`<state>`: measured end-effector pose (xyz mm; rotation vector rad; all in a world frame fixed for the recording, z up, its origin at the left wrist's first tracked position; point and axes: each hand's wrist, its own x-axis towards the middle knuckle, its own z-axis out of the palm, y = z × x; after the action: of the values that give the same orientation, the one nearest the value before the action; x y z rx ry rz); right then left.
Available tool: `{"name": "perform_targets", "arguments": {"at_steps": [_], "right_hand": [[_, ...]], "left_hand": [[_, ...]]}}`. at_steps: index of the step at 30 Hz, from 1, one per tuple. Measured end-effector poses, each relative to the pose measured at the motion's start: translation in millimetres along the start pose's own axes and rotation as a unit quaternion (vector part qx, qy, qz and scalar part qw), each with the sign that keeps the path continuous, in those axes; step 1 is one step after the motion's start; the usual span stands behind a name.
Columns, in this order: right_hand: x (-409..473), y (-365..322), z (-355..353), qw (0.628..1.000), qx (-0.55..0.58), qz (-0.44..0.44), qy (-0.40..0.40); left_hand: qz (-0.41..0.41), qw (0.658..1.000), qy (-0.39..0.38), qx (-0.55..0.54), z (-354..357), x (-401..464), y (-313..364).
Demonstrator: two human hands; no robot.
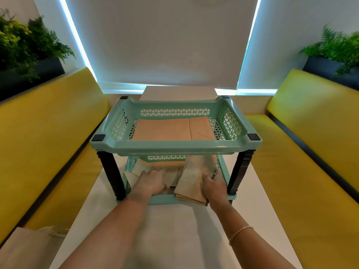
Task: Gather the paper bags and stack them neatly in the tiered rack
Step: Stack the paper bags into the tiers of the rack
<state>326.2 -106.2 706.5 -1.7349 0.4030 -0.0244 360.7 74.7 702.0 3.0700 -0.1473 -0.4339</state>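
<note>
**Both hands in lower tier, bags mid-placement**

Nearest: beige cloth-like item [25, 247] at bottom-left on yellow bench [48, 144]. Both forearms out over white table [174, 230]; thin bracelet [240, 232] on right wrist. Left hand [153, 180] flat, fingers extended, pressed on loose paper bags [139, 169] in lower tier [161, 199]. Right hand [213, 183] curled round bag stack [194, 181], stack overhanging front rim. Further up: upper tier [174, 146] with two flat bags [171, 130]. Rearmost: roller blind [161, 41], planters [29, 45] either side.
</note>
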Motion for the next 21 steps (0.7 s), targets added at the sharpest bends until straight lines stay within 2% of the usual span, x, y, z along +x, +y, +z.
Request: {"name": "perform_targets", "arguments": {"at_steps": [2,4,7,9,11,12,13,15,17,18,19,21], "right_hand": [[0.9,0.1,0.2,1.0,0.001,0.001,-0.001],[0.3,-0.4,0.3,1.0,0.0,0.004,0.0],[-0.8,-1.0,-0.2,1.0,-0.007,0.005,0.001],[-1.1,-1.2,-0.3,1.0,-0.013,0.005,0.002],[-0.9,-0.9,0.3,1.0,-0.018,0.005,0.005],[-0.8,-0.7,0.7,1.0,-0.02,0.005,0.006],[-1.0,-0.7,1.0,1.0,-0.021,0.007,0.005],[-1.3,-0.4,1.3,1.0,-0.02,0.011,0.003],[-2.5,-1.3,1.3,1.0,-0.024,0.01,0.003],[-2.7,-1.3,1.4,1.0,-0.025,0.01,0.003],[-2.6,-1.3,1.6,1.0,-0.024,0.012,0.003],[-2.4,-0.9,1.9,1.0,-0.018,0.017,0.0]], "left_hand": [[0.015,0.999,0.02,0.041,1.5,1.3,0.2],[0.019,0.999,0.028,0.031,3.9,2.3,1.2],[-0.017,0.992,0.069,-0.103,0.4,2.1,4.1],[-0.055,0.972,0.14,-0.178,-14.0,-0.3,7.0],[-0.11,0.931,0.209,-0.277,-30.0,-2.8,7.5],[-0.138,0.901,0.222,-0.346,-36.4,-4.1,5.3],[-0.165,0.855,0.228,-0.435,-41.4,-4.7,4.1],[-0.186,0.762,0.216,-0.582,-45.9,-1.8,2.6],[-0.172,0.708,0.194,-0.657,-45.9,3.5,3.2],[-0.166,0.698,0.173,-0.675,-44.5,6.9,3.8],[-0.164,0.714,0.15,-0.664,-40.9,7.0,4.8],[-0.162,0.786,0.108,-0.586,-30.6,5.4,5.8]]}}
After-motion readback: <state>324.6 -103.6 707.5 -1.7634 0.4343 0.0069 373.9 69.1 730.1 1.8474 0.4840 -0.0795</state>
